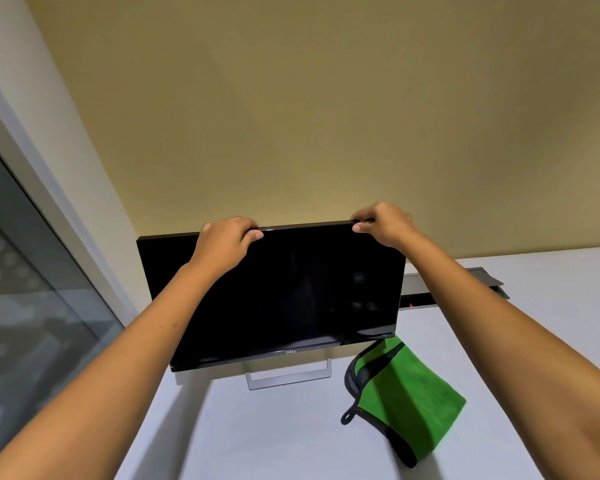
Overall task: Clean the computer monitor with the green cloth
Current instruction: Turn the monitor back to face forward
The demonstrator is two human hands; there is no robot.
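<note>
From the head camera, the step in hand looks like positioning rather than wiping: both hands are on the top edge of the flat black computer monitor with a glossy dark screen (274,292), as if to tilt or steady it, while the cleaning tool lies unused. The folded green microfibre cloth with dark grey trim and a small hanging loop (406,400) rests on the pale grey desk surface (257,427), just beside the monitor's lower right corner and to the right of its silver rectangular stand (289,379). No wiping has begun, by the look of it, so the task seems at its start.

The left hand (222,242) has its fingers curled over the top edge a little left of the middle, thumb on the front face near the bezel. The right hand (381,223) grips the top right corner the same way, fingers hooked behind and thumb tip pressed at the front. Both hold the monitor and nothing else.

The next move probably calls for one hand to let go, most likely the right since the cloth lies on that side, reach down to the desk and pick the cloth up, while the other braces the panel. A grey open cable tray (458,289) sits in the desk behind the monitor's right side.
</note>
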